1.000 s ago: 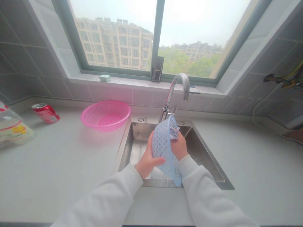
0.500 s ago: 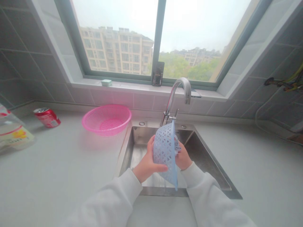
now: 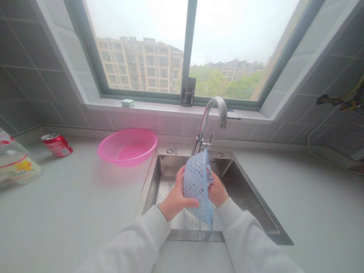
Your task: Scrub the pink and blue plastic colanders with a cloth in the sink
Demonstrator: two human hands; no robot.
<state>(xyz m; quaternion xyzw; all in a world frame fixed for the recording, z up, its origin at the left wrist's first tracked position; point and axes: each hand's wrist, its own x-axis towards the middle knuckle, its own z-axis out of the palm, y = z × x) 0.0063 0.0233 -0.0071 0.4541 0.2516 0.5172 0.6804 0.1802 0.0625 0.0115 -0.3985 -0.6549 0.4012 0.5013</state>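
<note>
A light blue plastic colander [image 3: 195, 185] is tipped on its side over the steel sink [image 3: 250, 206], its open mouth facing right. My left hand [image 3: 176, 195] grips its outer wall, thumb across the lower part and fingers behind. On the mouth side, my right hand [image 3: 217, 190] is closed on a crumpled greyish cloth [image 3: 209, 176] and presses it toward the inside; most of its fingers are hidden by the rim. Thin streaks of water seem to fall below the colander.
Behind the sink rises a curved chrome faucet [image 3: 202, 127]. A pink basket [image 3: 127, 148] sits on the counter to the left, with a red can [image 3: 57, 145] and a plastic bottle [image 3: 17, 163] farther left. On the windowsill are a green soap bar [image 3: 127, 102] and a black box [image 3: 189, 91].
The colander has turned slightly and shifted a little left. My right hand with the cloth has moved slightly left and deeper behind the rim. The whole view has tilted a little.
</note>
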